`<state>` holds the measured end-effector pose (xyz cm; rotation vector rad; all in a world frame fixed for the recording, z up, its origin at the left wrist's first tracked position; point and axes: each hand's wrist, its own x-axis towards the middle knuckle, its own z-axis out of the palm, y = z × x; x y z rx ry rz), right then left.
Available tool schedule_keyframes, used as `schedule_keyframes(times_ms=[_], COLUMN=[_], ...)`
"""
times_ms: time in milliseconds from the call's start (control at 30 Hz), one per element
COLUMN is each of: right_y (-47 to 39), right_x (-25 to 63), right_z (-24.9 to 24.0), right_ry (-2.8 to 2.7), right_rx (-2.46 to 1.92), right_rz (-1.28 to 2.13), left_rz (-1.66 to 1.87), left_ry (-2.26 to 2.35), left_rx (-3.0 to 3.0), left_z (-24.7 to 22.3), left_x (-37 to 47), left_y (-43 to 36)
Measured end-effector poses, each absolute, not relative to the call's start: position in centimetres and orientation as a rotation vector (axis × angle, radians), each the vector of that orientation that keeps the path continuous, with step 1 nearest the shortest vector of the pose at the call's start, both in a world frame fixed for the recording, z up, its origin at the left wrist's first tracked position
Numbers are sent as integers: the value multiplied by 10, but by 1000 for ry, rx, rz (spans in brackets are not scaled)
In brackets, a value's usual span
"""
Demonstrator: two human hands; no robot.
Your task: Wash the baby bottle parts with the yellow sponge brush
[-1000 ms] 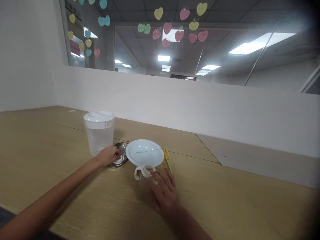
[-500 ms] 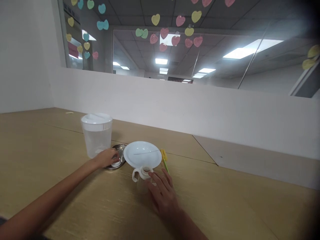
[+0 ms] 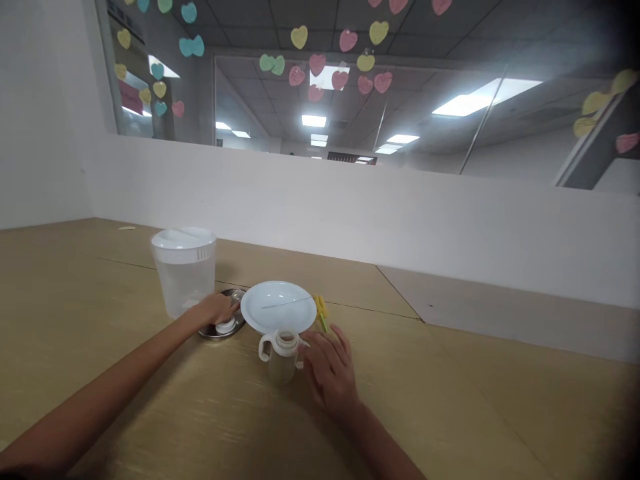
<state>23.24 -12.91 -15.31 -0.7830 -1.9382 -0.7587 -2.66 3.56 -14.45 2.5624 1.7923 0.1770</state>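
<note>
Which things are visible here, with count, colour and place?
Lidded container: one, clear and white, left
Tray: one, silver, beside bowl
Round piece: one, white, on tray
Clear piece: one, transparent, on tray
Bowl: one, pale blue, centre
Thin rod: one, grey, across bowl
Slim object: one, yellow-green, beside bowl
Handled bottle: one, translucent, before bowl
Scrap: one, cream, far left
Table: one, tan, beneath
Walls: two, white, around table
Window: one, clear, above table
Hearts: many, multicoloured, on window
Lights: several, white, beyond window
Left hand: one, bare, over tray
Right hand: one, bare, beside bottle
</note>
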Motion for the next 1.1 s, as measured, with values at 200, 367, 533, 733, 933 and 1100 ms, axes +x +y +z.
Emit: schedule_keyframes(times_ms=[200,367,533,733,933,1100], right_y=[-120,-104,-66,-13,6,4], right_x=[240,253,258,255,257,250], right_z=[-145,-134,-119,-119,-120,-104], right_ry=[-1809,-1798,-1802,-1718,-1719,-1659], right_rx=[-843,-1017,-1643,-1957,-1993,-1860], right_rz=[-750,-694,-455,-307,-145,-46], left_rz=[31,67,200,356,558,1013], left_ry=[1879,1966,2023,2096,2125,1922], left_rx=[2584,2532,2532,2502,2538,2625], left_z=[-134,-125,-123,-130,-109,-77], left_x=[-18,-19,-19,-19,-29,-28], left_y=[32,29,28,26,8,-7])
